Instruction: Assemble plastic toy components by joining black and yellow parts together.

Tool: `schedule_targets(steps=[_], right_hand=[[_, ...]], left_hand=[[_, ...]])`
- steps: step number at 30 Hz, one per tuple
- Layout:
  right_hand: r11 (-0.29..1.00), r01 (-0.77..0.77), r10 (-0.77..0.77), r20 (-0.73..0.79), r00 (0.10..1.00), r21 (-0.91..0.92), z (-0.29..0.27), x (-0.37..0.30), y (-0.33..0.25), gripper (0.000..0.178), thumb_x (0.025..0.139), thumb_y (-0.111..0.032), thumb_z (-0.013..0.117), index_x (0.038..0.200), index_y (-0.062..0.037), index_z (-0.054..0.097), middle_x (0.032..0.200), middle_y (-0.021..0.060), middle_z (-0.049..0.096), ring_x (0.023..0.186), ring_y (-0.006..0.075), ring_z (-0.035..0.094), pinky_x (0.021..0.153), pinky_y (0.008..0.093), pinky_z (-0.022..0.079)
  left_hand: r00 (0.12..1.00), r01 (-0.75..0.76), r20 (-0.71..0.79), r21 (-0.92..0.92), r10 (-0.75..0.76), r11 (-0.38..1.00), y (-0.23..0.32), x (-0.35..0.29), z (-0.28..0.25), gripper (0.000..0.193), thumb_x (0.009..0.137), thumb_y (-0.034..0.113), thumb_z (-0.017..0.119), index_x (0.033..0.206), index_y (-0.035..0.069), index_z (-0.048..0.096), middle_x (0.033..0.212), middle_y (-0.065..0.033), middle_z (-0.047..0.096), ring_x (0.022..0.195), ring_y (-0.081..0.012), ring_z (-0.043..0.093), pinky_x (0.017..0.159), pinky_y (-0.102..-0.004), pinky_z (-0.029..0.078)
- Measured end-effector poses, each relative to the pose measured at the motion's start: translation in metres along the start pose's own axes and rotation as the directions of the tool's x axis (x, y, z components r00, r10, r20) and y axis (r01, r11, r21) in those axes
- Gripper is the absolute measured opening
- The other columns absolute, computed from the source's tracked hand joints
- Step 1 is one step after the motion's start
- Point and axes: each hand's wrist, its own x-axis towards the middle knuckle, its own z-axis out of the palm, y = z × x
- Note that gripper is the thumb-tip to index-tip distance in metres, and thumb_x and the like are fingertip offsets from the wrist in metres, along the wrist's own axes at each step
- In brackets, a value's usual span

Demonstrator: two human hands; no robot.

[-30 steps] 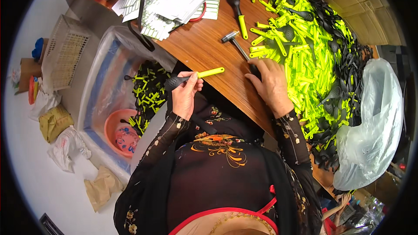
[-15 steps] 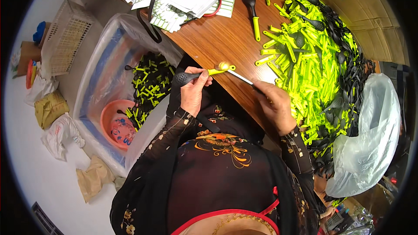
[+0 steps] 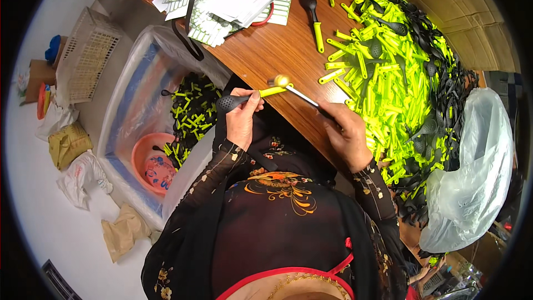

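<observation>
In my left hand (image 3: pixel 242 120) is a slotted spoon (image 3: pixel 233 102), its black perforated bowl to the left and its lime-green handle pointing right over the table edge. My fingers pinch it where bowl and handle meet. My right hand (image 3: pixel 348 134) is closed round the dark grip of a small hammer (image 3: pixel 300 99) with a silvery shaft. The hammer's rounded, shiny head lies over the far end of the green handle; whether they touch, I cannot tell. Another slotted spoon (image 3: pixel 315 22) rests alone on the wooden table (image 3: pixel 261 50).
A large heap of green handles and black spoon heads (image 3: pixel 394 89) covers the table's right side, beside a cardboard box (image 3: pixel 472 19) and a clear plastic bag (image 3: pixel 472 178). Papers (image 3: pixel 244 0) lie at the back. To the left, a plastic-lined bin (image 3: pixel 125 97) holds more spoons and a pink basin (image 3: pixel 141 153).
The view has shifted slightly. The hammer head has moved a little up and left relative to the green handle. Both hands keep their holds.
</observation>
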Motion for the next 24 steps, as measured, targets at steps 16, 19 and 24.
schedule_targets(steps=[16,19,24], right_hand=[[0.945,-0.156,0.159,-0.014,0.987,-0.289,-0.018,-0.004,0.013,0.039,0.091,-0.009,0.071,0.130,-0.0092,0.066,0.105,0.0159,0.068,0.091,0.0391,0.067,0.076,0.0452,0.056],[0.893,-0.154,0.179,0.018,0.984,-0.422,-0.016,-0.002,0.009,0.039,0.089,-0.011,0.073,0.127,-0.0089,0.067,0.110,0.0135,0.067,0.101,0.0355,0.065,0.085,0.0433,0.054],[0.912,0.150,-0.162,0.000,0.987,-0.382,-0.015,0.010,0.001,0.045,0.083,-0.018,0.080,0.126,-0.0111,0.069,0.121,0.0063,0.068,0.106,0.0293,0.062,0.094,0.0426,0.049]], left_hand=[[1.000,-0.001,-0.005,0.085,0.002,0.996,0.018,-0.003,0.008,0.017,0.101,0.018,0.071,0.105,0.006,0.061,0.092,-0.0052,0.069,0.081,-0.0119,0.068,0.076,-0.0253,0.052],[0.996,0.084,0.031,-0.045,-0.083,0.995,0.037,-0.011,0.017,0.015,0.101,0.018,0.070,0.106,0.006,0.061,0.095,-0.0053,0.069,0.084,-0.0145,0.070,0.079,-0.0276,0.054],[0.933,0.326,0.232,-0.210,-0.277,0.922,0.056,-0.018,0.034,0.011,0.099,0.013,0.070,0.097,0.010,0.060,0.094,-0.0043,0.068,0.082,-0.0161,0.070,0.080,-0.0328,0.056]])
